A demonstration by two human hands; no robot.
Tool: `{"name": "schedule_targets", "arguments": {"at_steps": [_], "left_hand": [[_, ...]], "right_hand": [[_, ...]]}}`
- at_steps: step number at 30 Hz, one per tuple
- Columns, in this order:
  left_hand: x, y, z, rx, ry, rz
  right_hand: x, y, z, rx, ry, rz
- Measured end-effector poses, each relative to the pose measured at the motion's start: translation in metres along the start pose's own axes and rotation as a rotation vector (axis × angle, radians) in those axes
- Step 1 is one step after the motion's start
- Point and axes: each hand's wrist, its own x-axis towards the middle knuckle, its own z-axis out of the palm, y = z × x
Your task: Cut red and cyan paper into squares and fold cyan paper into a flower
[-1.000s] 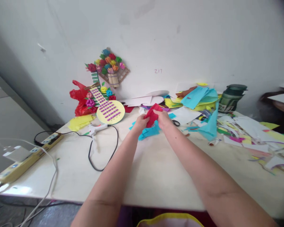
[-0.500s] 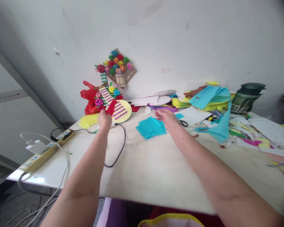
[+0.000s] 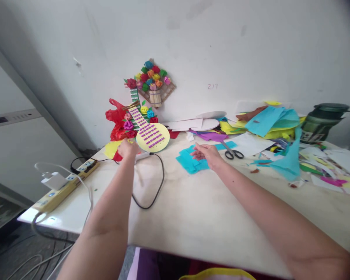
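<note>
On the pale surface (image 3: 210, 221), 2 hands are now held well apart, whereas 1 second ago the red paper was held between both above the blue sheets. The left hand (image 3: 127, 148) is lowered near the yellow paper (image 3: 110, 148), and the red paper (image 3: 117, 157) is seen at its edge; whether it is pinched there or released cannot be told. The right hand (image 3: 210, 154) is poised at the blue sheets (image 3: 187, 161), its grip half curled, with nothing seen in it. By this, the red paper appears to be moved aside and the blue sheets left within reach.

Of the containers, the green bottle (image 3: 316, 123) is capped, its contents hidden; the red bag (image 3: 115, 112) is crumpled, its contents unseen; the stick pot (image 3: 155, 98) is topped with paper flowers (image 3: 153, 74).
</note>
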Motion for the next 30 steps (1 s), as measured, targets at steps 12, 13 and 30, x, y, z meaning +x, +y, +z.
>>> {"name": "schedule_targets", "arguments": {"at_steps": [12,13,30], "left_hand": [[-0.161,0.108,0.051,-0.719,-0.591,0.452],[-0.165,0.106,0.053,-0.768,-0.681,0.450],[-0.172,0.089,0.058,-0.850,-0.916,0.508]], "right_hand": [[0.001,-0.006,-0.016,-1.208,0.190,-0.539],[0.002,-0.008,-0.019,-1.327,0.183,-0.572],[0.007,-0.012,-0.033,-1.600,0.101,-0.554]]}}
